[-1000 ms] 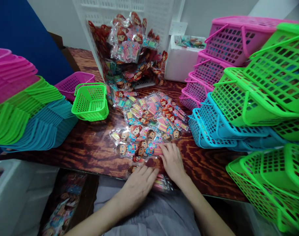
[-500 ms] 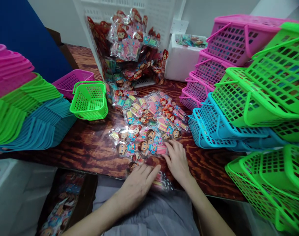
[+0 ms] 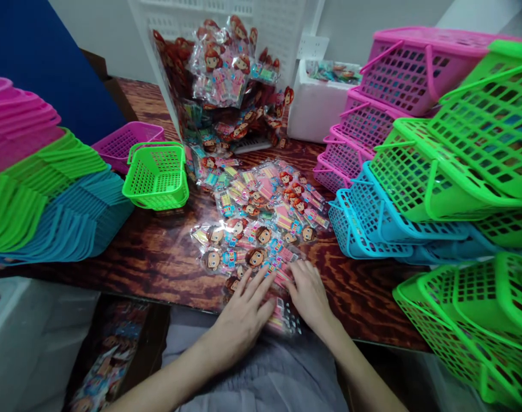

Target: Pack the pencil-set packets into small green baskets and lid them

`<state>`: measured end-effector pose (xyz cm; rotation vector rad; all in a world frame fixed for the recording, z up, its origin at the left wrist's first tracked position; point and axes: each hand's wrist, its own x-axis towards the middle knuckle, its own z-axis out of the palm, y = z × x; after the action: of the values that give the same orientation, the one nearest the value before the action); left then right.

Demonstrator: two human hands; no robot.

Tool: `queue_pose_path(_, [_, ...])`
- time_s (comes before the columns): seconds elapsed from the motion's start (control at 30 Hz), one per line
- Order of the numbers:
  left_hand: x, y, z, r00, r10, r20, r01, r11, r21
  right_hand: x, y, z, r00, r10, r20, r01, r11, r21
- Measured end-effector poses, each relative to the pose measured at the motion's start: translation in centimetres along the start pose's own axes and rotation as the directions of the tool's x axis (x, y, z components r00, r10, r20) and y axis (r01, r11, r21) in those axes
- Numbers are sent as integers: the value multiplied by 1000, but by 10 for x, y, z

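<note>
A spread of clear packets with cartoon-doll stationery (image 3: 261, 217) lies on the dark wooden table (image 3: 158, 257). My left hand (image 3: 243, 315) rests flat on the nearest packets at the table's front edge, fingers stretched out and apart. My right hand (image 3: 307, 292) lies beside it, fingers extended onto the same small heap of packets (image 3: 282, 312). Neither hand has lifted anything. A small green basket (image 3: 156, 174) stands to the left of the spread.
Nested pink, green and blue baskets (image 3: 42, 194) lie stacked at the left. Piles of pink, green and blue baskets (image 3: 436, 166) fill the right. A tall bag of packets (image 3: 226, 86) leans on a white crate; a white foam box (image 3: 318, 103) is behind.
My left hand has slid forward and spread its fingers over the near packets. My right hand has drawn back slightly toward the table edge.
</note>
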<state>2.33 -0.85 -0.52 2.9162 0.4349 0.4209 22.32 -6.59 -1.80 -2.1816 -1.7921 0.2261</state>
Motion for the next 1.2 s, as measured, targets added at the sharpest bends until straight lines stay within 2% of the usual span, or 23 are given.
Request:
queue_pose_path(0.13, [-2,0,0,1000,25,1,-25,1000,-2,-10,-7,-15,991,-85,102,57,966,254])
queue_pose_path(0.23, [-3,-2,0,999,10,39,-8,999,-52,-16,-8,-21,984,-85,154,9,900,436])
queue_pose_path(0.33, [-2,-5,-1,995,-22,101,31,995,-98,-15,-1,-16,999,23,48,-41,906,422])
queue_pose_path(0.47, [1,-6,-1,989,-43,143,57,994,-98,-12,9,-6,997,68,-43,-43,902,431])
queue_pose_path(0.6, [2,-6,0,976,-44,212,62,995,-81,-9,14,3,977,139,-160,-114,982,153])
queue_pose_path(0.7, [3,-5,-1,986,-31,163,41,997,-62,-10,9,5,993,99,-70,-92,990,105])
queue_pose_path(0.83, [4,-5,-5,997,65,41,-65,998,-9,-16,-1,-9,994,-21,103,-6,967,256])
queue_pose_path(0.9, [4,-5,-5,996,75,56,-75,997,-11,-15,0,-22,965,-143,220,48,920,389])
queue_pose_path(0.97, [3,-4,-5,995,43,93,-42,999,-19,-7,7,-31,930,-221,295,39,854,518])
queue_pose_path(1.0, [2,-4,-5,993,28,113,-25,999,-23,0,12,-32,939,-196,284,13,841,540])
queue_pose_path(1.07, [0,-3,-5,988,9,151,-3,999,-37,16,21,-27,990,-10,139,-54,891,451])
queue_pose_path(1.13, [-2,-2,-5,985,-10,175,20,998,-55,30,28,-15,986,150,-65,-126,952,280])
queue_pose_path(1.2, [-4,-2,-6,981,-43,188,54,997,-53,36,30,-2,976,162,-143,-130,970,206])
